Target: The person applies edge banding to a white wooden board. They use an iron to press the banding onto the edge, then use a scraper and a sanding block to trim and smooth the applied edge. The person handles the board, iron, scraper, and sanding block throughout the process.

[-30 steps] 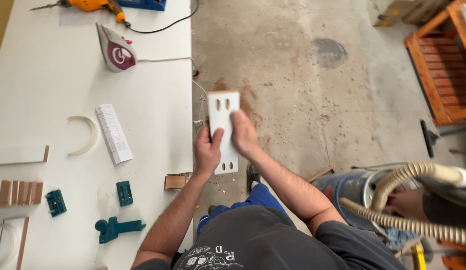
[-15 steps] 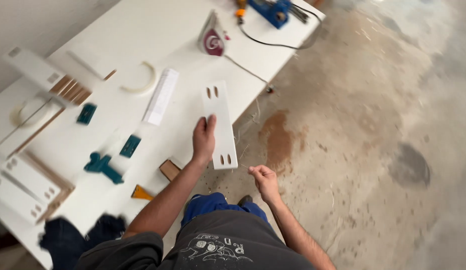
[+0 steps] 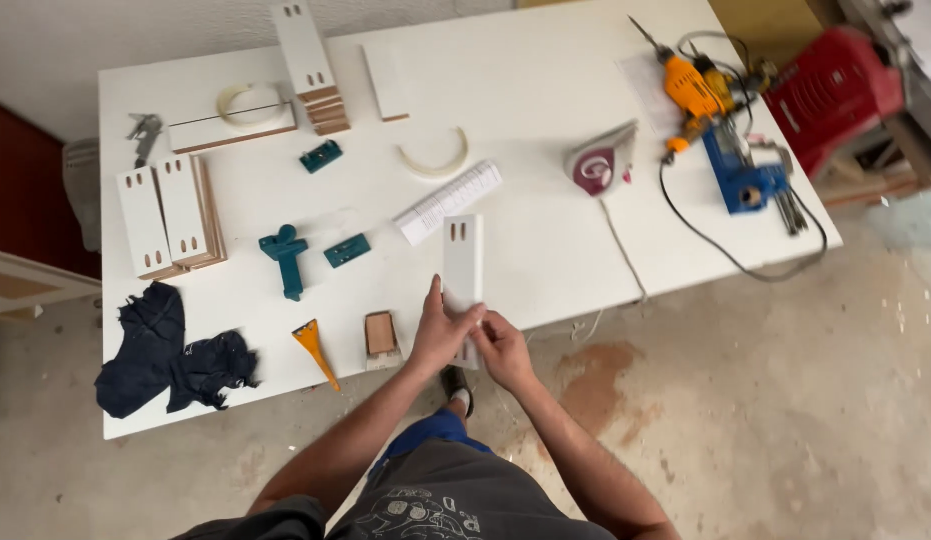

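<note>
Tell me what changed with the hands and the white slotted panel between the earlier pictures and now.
Half a second ago only the left hand held the white slotted panel while the right hand hung free; now both grip its near end again, as a second ago, and it lies over the white table's front edge. The view swung round. The clothes iron, drill and teal clamp lie as before.

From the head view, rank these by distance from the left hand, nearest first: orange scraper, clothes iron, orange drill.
From the left hand:
1. Orange scraper, just to its left near the table edge.
2. Clothes iron, up and right.
3. Orange drill, far right corner.
</note>
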